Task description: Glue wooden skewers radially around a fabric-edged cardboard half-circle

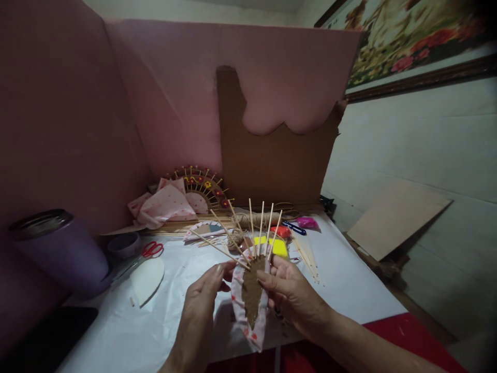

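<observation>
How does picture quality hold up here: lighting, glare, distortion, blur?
Head view: dim overall, darker toward the left; in that same head view, the purple tumbler leans outward, probably wide-angle distortion; soft sheen on the white table cover; the left hand, right hand and fabric-edged piece show no obvious motion blur.

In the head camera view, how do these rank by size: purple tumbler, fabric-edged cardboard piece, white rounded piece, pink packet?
Largest to smallest, as they look:
1. Purple tumbler
2. Fabric-edged cardboard piece
3. White rounded piece
4. Pink packet
The packet lies farther back, so nearness may exaggerate the differences.
</observation>
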Available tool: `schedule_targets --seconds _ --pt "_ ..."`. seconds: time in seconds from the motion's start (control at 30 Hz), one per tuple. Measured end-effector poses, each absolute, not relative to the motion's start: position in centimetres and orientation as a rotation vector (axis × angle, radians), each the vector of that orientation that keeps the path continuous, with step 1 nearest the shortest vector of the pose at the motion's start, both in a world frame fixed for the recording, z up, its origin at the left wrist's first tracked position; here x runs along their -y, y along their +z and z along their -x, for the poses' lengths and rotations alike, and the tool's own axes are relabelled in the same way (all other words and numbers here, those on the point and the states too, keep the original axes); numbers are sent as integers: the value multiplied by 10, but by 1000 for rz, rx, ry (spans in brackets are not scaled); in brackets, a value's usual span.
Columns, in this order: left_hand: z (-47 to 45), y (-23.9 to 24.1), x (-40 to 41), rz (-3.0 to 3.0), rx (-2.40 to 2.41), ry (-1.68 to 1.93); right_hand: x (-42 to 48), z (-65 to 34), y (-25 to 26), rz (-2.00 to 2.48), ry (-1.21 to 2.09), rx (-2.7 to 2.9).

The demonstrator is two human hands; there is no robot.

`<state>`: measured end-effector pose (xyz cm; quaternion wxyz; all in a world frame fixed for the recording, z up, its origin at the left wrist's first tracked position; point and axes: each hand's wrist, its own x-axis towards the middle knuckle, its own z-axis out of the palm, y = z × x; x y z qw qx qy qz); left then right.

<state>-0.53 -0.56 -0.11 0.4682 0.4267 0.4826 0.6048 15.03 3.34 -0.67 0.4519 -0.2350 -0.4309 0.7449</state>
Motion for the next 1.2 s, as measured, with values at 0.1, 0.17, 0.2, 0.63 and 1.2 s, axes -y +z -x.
schedule_targets --seconds 0.1,0.17,0.2,0.63,1.2 --pt "2 5 8 -1145 -1243 1483 -35 -150 -12 610 1818 1069" --pt "-1 7 10 -1208 -1294 1524 -36 -150 -14 611 1816 1076" --pt "-2 7 10 -1236 -1311 1559 -36 -150 -14 608 1815 1082" --pt "-2 5 9 -1371 -1305 1525 -39 -152 -18 553 1803 1085" --pt "-3 -20 -6 -976 -1285 1442 -39 -165 1 633 1608 1153"
